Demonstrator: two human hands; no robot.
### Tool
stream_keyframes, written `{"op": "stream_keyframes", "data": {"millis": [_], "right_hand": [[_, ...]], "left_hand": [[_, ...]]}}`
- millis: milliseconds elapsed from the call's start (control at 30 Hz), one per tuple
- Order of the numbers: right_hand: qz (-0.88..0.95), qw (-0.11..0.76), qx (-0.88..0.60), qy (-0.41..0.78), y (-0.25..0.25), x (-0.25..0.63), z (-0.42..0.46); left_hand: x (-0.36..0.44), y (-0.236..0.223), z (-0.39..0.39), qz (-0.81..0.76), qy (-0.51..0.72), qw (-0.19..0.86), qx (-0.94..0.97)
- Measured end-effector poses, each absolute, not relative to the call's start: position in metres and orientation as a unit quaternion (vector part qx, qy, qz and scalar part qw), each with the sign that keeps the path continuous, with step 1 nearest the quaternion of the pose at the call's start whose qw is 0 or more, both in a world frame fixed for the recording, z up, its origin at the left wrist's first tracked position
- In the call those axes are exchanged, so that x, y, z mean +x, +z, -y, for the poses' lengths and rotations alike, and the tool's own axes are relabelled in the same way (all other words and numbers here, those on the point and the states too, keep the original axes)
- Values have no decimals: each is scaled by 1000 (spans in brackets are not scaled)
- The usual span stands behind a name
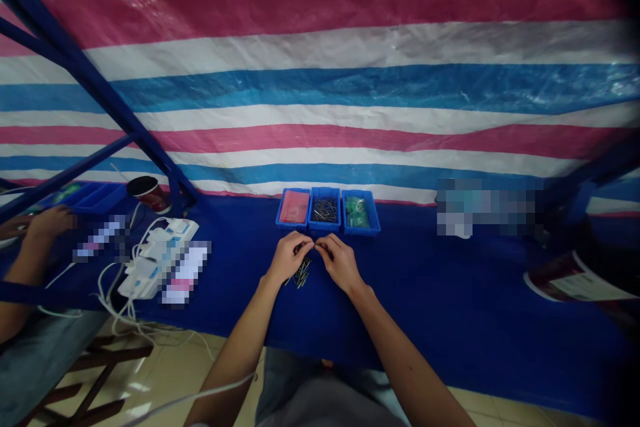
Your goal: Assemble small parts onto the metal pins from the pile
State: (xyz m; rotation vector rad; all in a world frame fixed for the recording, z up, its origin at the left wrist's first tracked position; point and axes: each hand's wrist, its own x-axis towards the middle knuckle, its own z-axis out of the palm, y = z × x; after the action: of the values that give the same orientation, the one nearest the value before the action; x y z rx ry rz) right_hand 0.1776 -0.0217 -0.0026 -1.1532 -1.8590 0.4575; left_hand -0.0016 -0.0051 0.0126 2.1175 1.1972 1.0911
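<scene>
My left hand [289, 257] and my right hand [342, 263] meet fingertip to fingertip above the blue table, both closed in a pinch. Whatever sits between the fingers is too small to make out. Just below them lies a small loose pile of thin, screw-like metal pieces [301, 275], partly covered by my left hand. Beyond my hands three blue bins stand in a row. Pinkish-red packets [294, 205] fill the left bin [285, 223], dark screw-like pieces [325, 209] the middle bin [325, 225], and green and clear plastic bits [357, 211] the right bin [364, 231].
On the left are a white power strip [160, 257] with tangled cables, a blurred-out phone-like item [187, 273] and a dark cup [149, 193]. Another person's hand [50, 221] works farther left. A maroon-and-white container [575, 278] stands right. Striped sheeting [350, 93] hangs behind.
</scene>
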Motion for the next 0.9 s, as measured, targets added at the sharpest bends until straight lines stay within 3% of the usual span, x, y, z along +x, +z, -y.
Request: {"op": "stream_keyframes", "data": {"millis": [900], "right_hand": [[792,363,-468,149,-2,178,24]], "left_hand": [[-1,15,6,-414,410,247,774]]}}
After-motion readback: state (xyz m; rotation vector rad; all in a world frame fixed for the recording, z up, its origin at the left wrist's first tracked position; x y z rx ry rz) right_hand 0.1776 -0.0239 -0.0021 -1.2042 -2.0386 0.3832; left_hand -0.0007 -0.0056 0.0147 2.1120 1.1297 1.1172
